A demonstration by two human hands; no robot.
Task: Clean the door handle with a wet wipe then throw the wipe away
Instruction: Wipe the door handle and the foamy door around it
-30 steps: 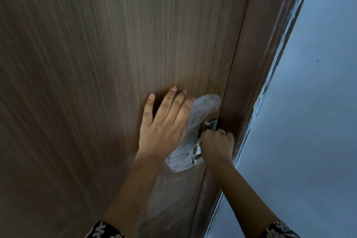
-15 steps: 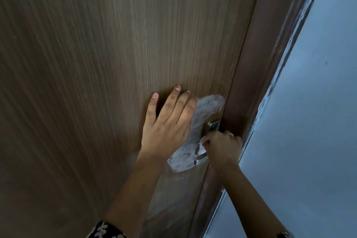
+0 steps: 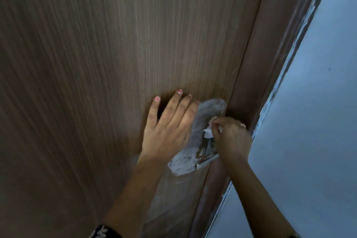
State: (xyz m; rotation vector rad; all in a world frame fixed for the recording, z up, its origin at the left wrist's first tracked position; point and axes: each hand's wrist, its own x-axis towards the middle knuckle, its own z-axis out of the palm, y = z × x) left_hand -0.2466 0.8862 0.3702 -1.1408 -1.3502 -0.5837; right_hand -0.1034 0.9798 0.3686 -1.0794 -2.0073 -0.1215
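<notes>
A shiny metal door handle (image 3: 206,153) sits at the right edge of the brown wooden door (image 3: 116,60). A cloudy translucent film (image 3: 182,163) lies on the door around it. My right hand (image 3: 232,140) pinches a small white wet wipe (image 3: 208,133) against the handle's upper part and hides most of the wipe. The handle's lower end shows below my fingers. My left hand (image 3: 168,131) rests flat on the door just left of the handle, fingers spread, holding nothing.
The dark brown door frame (image 3: 260,67) runs along the door's right side, close to my right hand. A pale blue-grey wall (image 3: 318,121) lies beyond the frame. My forearms enter from the bottom edge.
My right hand has slid up the handle with the wipe, so more of the handle's lower end shows. My left hand has stayed flat on the door.
</notes>
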